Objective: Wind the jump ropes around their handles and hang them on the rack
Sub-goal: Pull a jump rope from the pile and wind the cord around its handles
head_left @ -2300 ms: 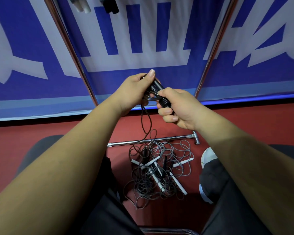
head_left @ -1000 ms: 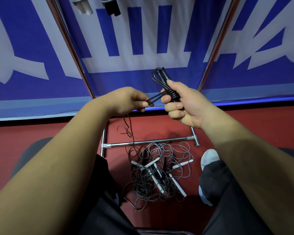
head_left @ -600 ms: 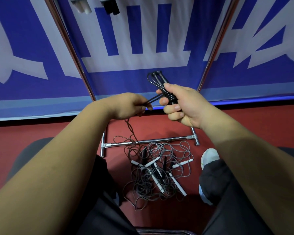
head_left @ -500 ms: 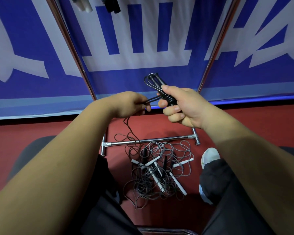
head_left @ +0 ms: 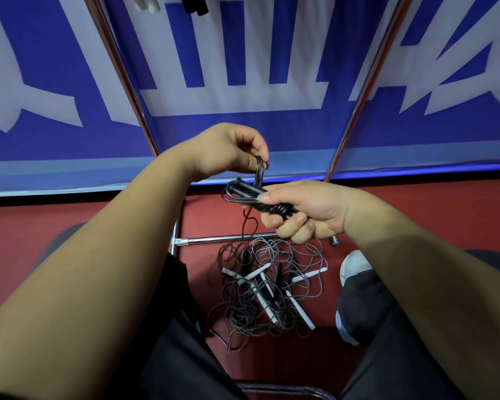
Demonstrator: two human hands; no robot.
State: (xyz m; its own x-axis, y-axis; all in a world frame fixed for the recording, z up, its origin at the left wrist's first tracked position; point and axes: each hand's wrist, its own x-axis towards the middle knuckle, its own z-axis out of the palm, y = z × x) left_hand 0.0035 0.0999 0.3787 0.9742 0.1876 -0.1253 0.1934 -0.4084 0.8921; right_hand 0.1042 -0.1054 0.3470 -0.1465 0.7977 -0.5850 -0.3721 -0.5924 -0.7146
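The right hand (head_left: 309, 209), fingers curled tight round the black handles (head_left: 246, 192), has tipped them from upright towards 9 o'clock. The left hand (head_left: 225, 151) has risen to their 12 o'clock, pinching the cord (head_left: 259, 171) — likely another wrap going on. Tangled ropes (head_left: 266, 284) wait at 6 o'clock.

nothing here reads as a whole word or number. the blue banner (head_left: 272, 134) carries only large white strokes, pieces of big characters cut off by the frame edges, too partial to make out.
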